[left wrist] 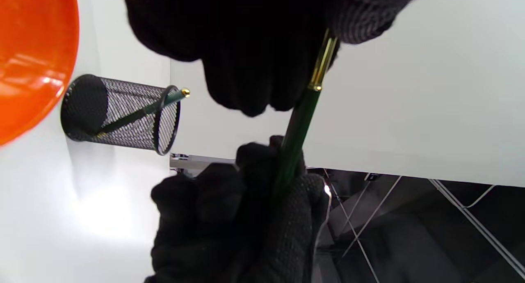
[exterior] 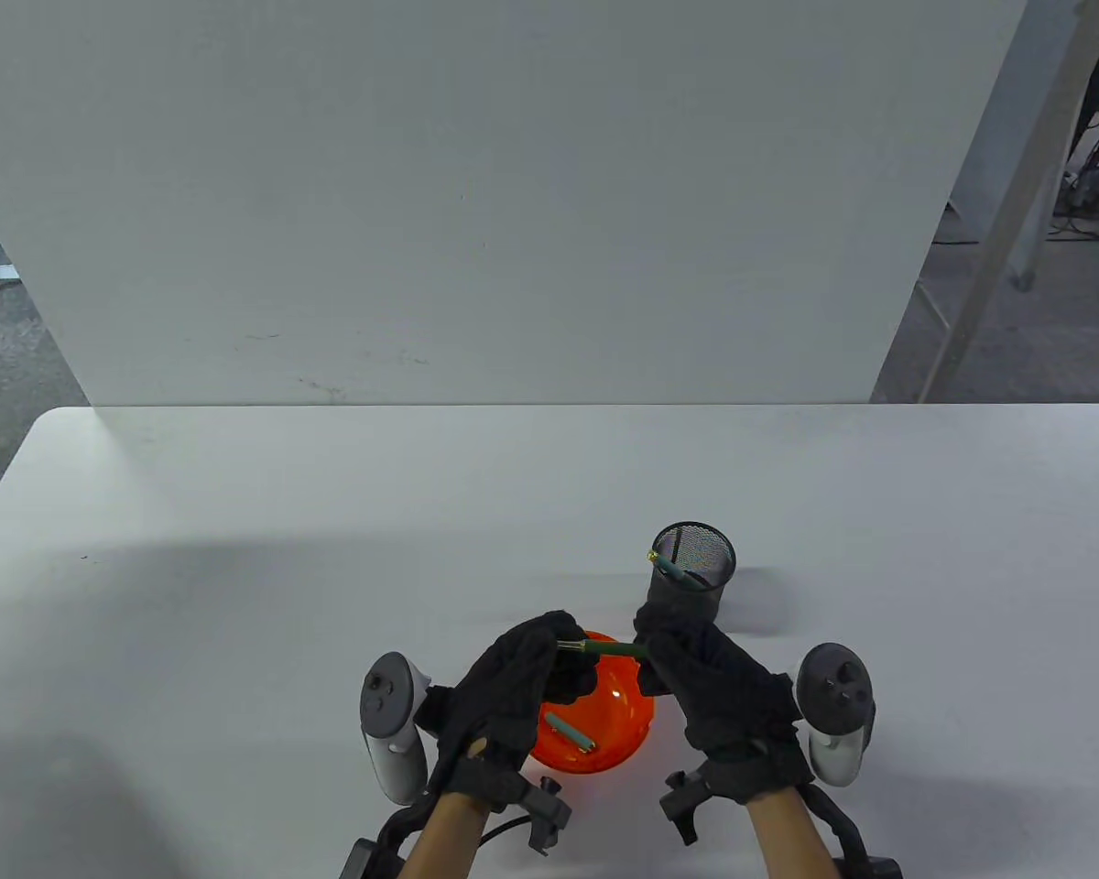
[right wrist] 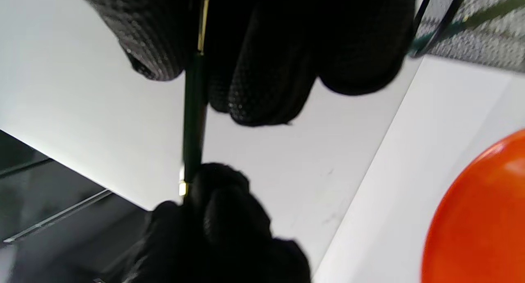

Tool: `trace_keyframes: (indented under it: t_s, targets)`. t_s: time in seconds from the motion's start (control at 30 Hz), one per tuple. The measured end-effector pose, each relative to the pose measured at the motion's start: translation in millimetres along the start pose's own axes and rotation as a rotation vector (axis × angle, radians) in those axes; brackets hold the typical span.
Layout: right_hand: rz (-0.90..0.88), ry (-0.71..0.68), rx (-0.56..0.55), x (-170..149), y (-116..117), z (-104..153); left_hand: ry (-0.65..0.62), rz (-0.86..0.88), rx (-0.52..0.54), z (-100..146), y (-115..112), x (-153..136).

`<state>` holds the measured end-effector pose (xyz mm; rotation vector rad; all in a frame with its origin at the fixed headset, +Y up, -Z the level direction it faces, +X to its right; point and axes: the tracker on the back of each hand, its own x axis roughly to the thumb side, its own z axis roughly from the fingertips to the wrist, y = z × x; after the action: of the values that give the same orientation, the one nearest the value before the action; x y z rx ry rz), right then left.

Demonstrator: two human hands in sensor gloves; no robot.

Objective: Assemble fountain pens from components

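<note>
left hand (exterior: 522, 687) | right hand (exterior: 710, 696) | both grip slim green-gold pen (exterior: 609, 649)

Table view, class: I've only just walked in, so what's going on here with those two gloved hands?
Both hands hold one dark green pen level above the orange bowl. The left hand grips the gold end, the right hand the green end. They seem to be joining its parts, though the joint itself is hidden. One more pale green piece lies in the bowl, and another pen leans in the black mesh cup behind.
</note>
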<state>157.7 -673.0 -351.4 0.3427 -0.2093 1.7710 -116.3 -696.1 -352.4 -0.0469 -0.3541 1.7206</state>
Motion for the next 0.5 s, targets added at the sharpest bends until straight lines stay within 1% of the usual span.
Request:
trace_keyframes:
  t_s: [0.03,0.1,0.2,0.27,0.37,0.47,0.5]
  targets:
    - [0.043,0.016,-0.030,0,-1,0,-0.023,-0.056,-0.016,0,-1,2]
    - [0.052,0.035,-0.049,-2,-2,1,-0.063,-0.124,-0.019,0,-3,7]
    - [-0.009,0.079,-0.091,-6,-3,3,-0.112,-0.195,-0.028,2,-7,13]
    - [-0.035,0.105,-0.086,-8,-3,2,-0.121,-0.215,-0.031,3,-8,15]
    - [-0.046,0.110,-0.103,-6,-7,2,-0.123,-0.288,-0.040,0,-4,20]
    - [-0.066,0.153,-0.202,-8,-20,3,-0.122,-0.429,0.058,0,10,24]
    - [-0.097,0.170,-0.221,-11,-23,3,-0.136,-0.523,0.058,0,12,26]
